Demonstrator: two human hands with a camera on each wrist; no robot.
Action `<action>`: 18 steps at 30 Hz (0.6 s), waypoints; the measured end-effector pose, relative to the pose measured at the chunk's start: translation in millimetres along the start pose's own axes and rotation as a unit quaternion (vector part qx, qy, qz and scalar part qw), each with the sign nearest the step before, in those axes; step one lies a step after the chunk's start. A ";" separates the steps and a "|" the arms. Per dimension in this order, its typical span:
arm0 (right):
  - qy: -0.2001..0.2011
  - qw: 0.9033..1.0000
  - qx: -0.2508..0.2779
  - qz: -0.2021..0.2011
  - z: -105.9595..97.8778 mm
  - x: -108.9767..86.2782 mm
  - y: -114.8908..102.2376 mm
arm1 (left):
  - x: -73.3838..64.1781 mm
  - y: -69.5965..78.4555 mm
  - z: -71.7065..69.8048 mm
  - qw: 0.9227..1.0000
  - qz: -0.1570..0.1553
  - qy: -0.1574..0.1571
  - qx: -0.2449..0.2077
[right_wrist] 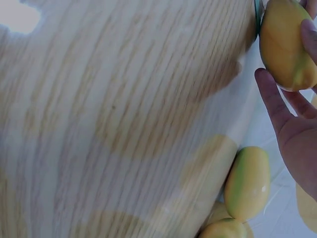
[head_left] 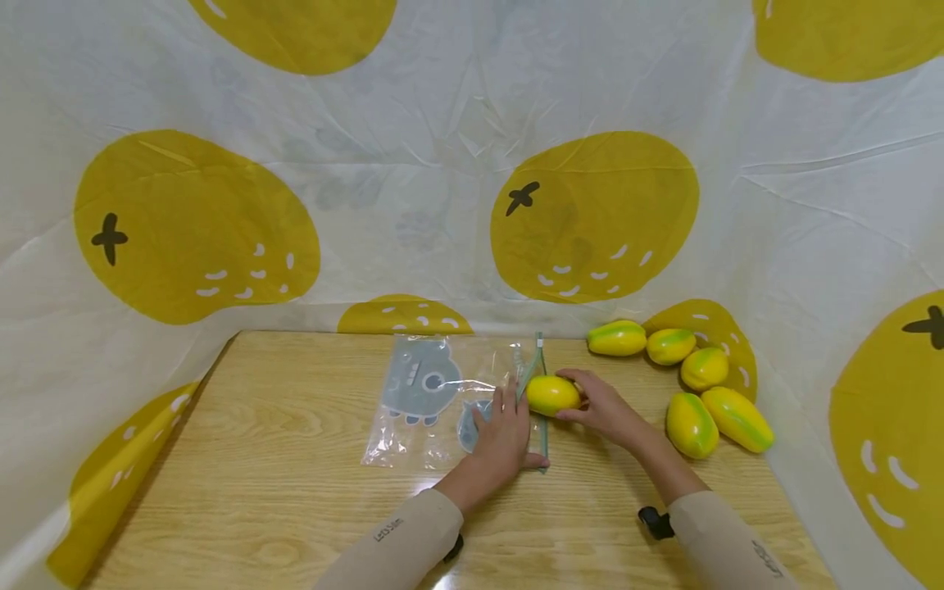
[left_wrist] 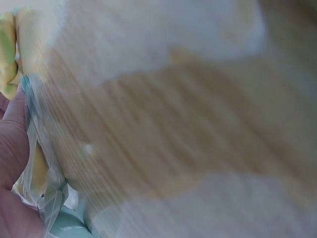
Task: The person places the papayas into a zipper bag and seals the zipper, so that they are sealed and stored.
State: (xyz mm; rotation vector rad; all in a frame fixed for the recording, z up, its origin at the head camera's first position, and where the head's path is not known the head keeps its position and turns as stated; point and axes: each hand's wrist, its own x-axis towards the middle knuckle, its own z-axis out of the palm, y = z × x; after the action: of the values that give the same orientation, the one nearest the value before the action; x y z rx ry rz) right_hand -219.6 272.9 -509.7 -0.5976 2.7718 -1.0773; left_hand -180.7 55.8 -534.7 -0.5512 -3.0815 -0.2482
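A clear zip bag (head_left: pixel 431 438) with a grey-blue cartoon print lies flat on the table, its green-edged mouth facing right. My left hand (head_left: pixel 504 438) rests on it near the mouth, fingers straight and thumb by the lower end of the green strip. In the left wrist view, clear film (left_wrist: pixel 47 163) shows beside that hand (left_wrist: pixel 12 148). My right hand (head_left: pixel 601 406) grips a yellow mango (head_left: pixel 551 396) from its right side, with the fruit's left end at the raised bag mouth. The right wrist view shows fingers around this mango (right_wrist: pixel 286 47).
Several more yellow-green mangoes stand along the table's right back, among them one at the back edge (head_left: pixel 616 338) and one farther forward (head_left: pixel 692 426). A fruit-patterned cloth (head_left: pixel 428 205) hangs behind and beside the wood-grain table (head_left: pixel 280 508).
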 end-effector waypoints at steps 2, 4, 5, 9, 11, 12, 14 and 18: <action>-0.003 1.000 0.009 0.011 -0.2 -0.3 -0.3 | -0.1 -0.1 0.9 1.000 0.002 0.003 0.005; -0.011 1.000 0.019 0.010 0.0 -0.3 0.4 | -0.1 -0.5 2.0 1.000 0.005 0.007 0.009; -0.016 1.000 0.018 0.005 0.4 -0.5 0.8 | -0.2 -0.7 2.4 1.000 0.007 0.008 0.008; -0.033 0.999 0.014 -0.015 1.8 -1.9 2.9 | -0.2 -1.2 3.4 1.000 0.011 0.008 -0.002; -0.034 0.999 0.006 -0.023 2.1 -2.3 3.0 | -0.2 -1.2 3.2 1.000 0.013 0.007 -0.005; -0.032 0.999 0.005 -0.023 2.2 -1.8 2.7 | -0.1 -1.1 3.1 1.000 0.013 0.006 -0.007; -0.025 0.999 0.006 -0.029 2.6 0.4 1.4 | 0.4 -0.9 2.7 1.000 0.014 0.004 -0.008; -0.011 1.000 0.023 -0.016 4.0 6.0 -1.2 | 0.5 -0.7 1.5 1.000 0.016 -0.001 0.000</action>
State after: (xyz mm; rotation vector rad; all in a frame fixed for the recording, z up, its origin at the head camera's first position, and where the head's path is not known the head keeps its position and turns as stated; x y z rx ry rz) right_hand -223.8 267.1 -511.6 -0.6469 2.7199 -1.1296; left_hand -181.3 55.6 -536.2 -0.5989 -3.0715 -0.2465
